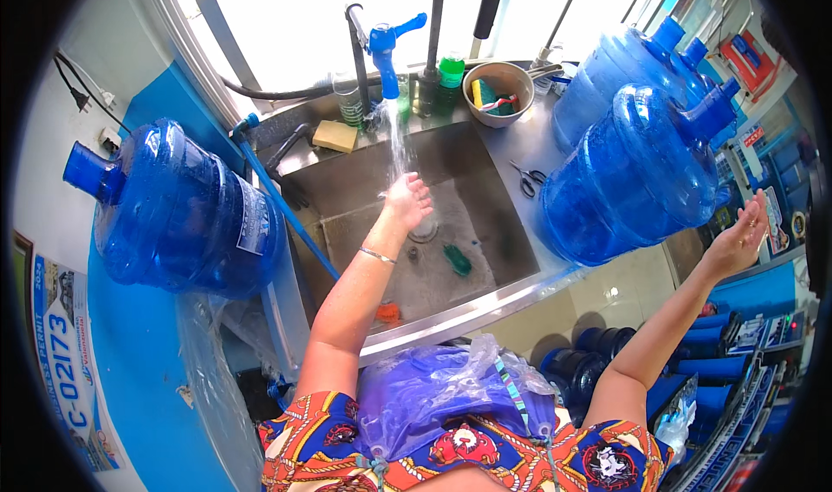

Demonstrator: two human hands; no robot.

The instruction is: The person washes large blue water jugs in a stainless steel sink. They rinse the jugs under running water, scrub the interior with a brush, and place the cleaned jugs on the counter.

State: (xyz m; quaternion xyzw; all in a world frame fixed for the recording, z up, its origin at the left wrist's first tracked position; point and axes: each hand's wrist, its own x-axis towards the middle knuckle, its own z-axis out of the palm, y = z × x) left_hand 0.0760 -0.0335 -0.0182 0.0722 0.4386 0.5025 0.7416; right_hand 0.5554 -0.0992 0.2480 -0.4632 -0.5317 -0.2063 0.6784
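Water pours from the blue-handled faucet [385, 57] into the stainless steel sink [500, 186]. My left hand [408, 201] is over the basin at the stream, empty, with its fingers apart. A bracelet circles that wrist. Out to the far right, my right hand [746, 232] is raised with nothing in it, fingers extended, beside a large blue water jug [630, 180] on the sink's right ledge. A green scrubbing pad [457, 260] and an orange item [388, 313] lie on the sink floor.
Another blue jug [182, 212] is on the left, next to a blue pipe [286, 206]. Along the back ledge are a yellow sponge [335, 136], a green-capped bottle [450, 76] and a bowl [493, 116] holding sponges. Scissors [528, 179] rest on the right ledge. More jugs [575, 368] stand below.
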